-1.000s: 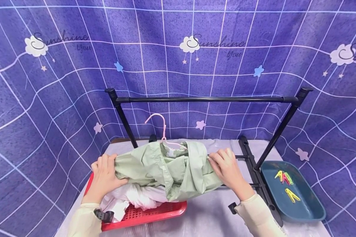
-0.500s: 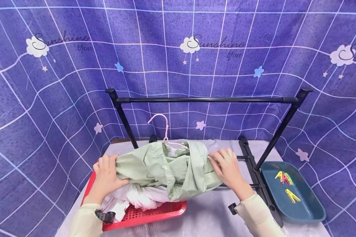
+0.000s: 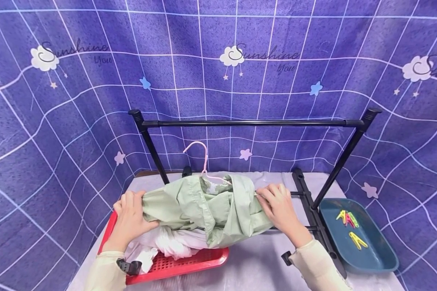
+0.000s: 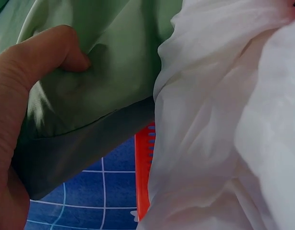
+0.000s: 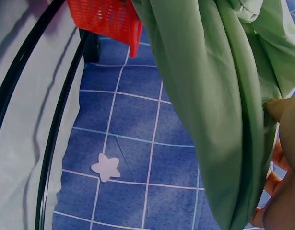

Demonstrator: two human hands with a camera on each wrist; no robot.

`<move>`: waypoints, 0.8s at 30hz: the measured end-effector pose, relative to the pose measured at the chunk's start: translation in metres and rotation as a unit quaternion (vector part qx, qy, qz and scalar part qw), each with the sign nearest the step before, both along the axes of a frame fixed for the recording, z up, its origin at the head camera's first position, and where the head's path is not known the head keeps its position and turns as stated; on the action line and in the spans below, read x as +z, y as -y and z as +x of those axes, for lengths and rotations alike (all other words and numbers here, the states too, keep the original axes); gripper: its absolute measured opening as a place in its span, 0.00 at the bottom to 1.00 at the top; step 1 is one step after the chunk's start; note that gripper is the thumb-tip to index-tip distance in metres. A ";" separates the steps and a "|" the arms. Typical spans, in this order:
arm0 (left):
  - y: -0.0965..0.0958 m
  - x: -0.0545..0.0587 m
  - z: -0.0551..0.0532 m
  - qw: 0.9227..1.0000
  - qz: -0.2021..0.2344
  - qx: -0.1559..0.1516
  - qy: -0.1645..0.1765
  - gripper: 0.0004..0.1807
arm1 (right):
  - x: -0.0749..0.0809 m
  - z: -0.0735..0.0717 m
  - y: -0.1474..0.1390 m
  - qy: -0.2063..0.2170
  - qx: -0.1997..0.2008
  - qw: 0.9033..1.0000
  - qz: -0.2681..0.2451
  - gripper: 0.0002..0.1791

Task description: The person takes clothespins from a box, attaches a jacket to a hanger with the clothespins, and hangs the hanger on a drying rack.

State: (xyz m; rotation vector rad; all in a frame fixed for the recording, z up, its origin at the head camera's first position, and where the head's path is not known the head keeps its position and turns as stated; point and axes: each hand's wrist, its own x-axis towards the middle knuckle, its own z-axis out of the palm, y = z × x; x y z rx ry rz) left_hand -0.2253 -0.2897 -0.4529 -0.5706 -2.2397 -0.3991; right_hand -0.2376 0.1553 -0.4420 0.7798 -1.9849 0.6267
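A light green jacket (image 3: 189,202) is stretched sideways between both hands in the head view, with a pink hanger (image 3: 206,157) inside its neck and the hook sticking up. My left hand (image 3: 129,220) grips the garment's left end; in the left wrist view the thumb (image 4: 65,50) presses into the green cloth. At the other end my right hand (image 3: 278,206) pinches the fabric by the hanger's tip. The right wrist view shows the thumb (image 5: 280,109) against the green folds, with the other fingers behind them. Most of the hanger is hidden under the cloth.
A red basket (image 3: 211,258) with white clothes (image 3: 175,242) sits below the garment at left. Behind it stands a black rack (image 3: 255,123) with a high crossbar. A dark teal tray (image 3: 382,252) holding several clothespins (image 3: 357,240) lies at right, beside the rack's foot.
The hanger hook has shifted slightly to the right and the garment's middle with it. Both hands keep their hold at the two ends.
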 end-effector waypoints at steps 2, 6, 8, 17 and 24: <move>-0.001 0.000 0.000 1.000 0.002 0.003 0.006 0.54 | 0.000 0.000 0.000 -0.004 -0.002 1.000 0.003 0.07; -0.002 0.001 0.000 1.000 0.004 0.010 0.014 0.55 | -0.001 0.001 0.000 -0.010 -0.010 1.000 0.009 0.07; -0.002 0.001 0.000 1.000 0.005 0.013 0.016 0.55 | -0.001 0.001 0.000 -0.011 -0.014 1.000 0.010 0.08; -0.003 0.000 0.001 0.999 0.000 0.028 0.019 0.54 | 0.001 0.000 0.002 -0.014 -0.024 1.000 0.014 0.13; -0.001 -0.002 0.000 0.999 -0.006 0.031 0.014 0.55 | 0.001 -0.001 0.002 -0.019 -0.027 0.999 0.015 0.12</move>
